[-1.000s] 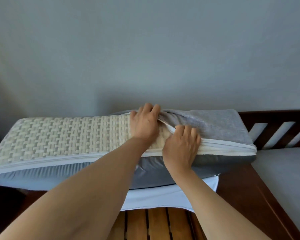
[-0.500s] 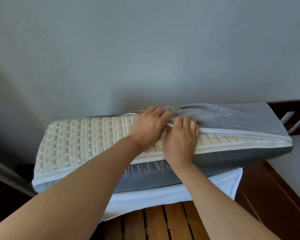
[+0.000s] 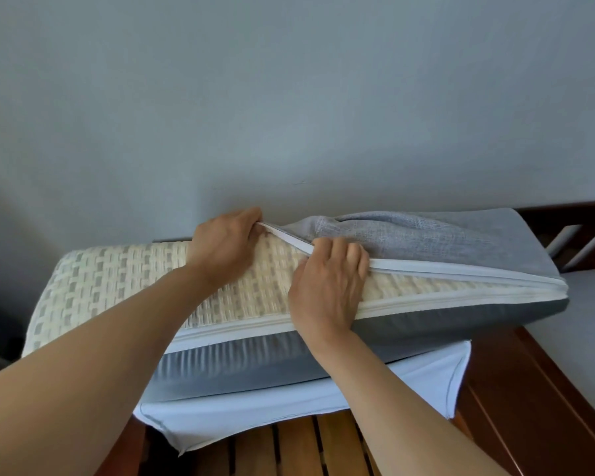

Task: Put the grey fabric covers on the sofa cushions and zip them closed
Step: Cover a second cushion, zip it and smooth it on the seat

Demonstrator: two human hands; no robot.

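The sofa cushion [image 3: 124, 286], with its cream woven surface showing, is lying lengthwise on the slatted wooden sofa frame [image 3: 299, 448] against the wall [image 3: 289, 97]. The grey fabric cover [image 3: 443, 242] is sitting over the cushion's right part only, bunching into folds on top, while the left part is lying bare. The left hand [image 3: 224, 242] is reaching over the cushion's far edge, its fingers curling around and pinching the white zipper edge [image 3: 289, 240] of the cover at its leftmost point. The right hand [image 3: 327, 283] is resting just to the right of it, across the woven face, with its fingers curling over the same zipper edge and gripping it where the grey fabric begins. The zipper edge is running taut between the two hands. A pale blue fabric sheet [image 3: 409, 383] is lying flat beneath the cushion, nearer the person, hanging slightly over the slats. Another grey cushion [image 3: 584, 304] is lying at the far right.
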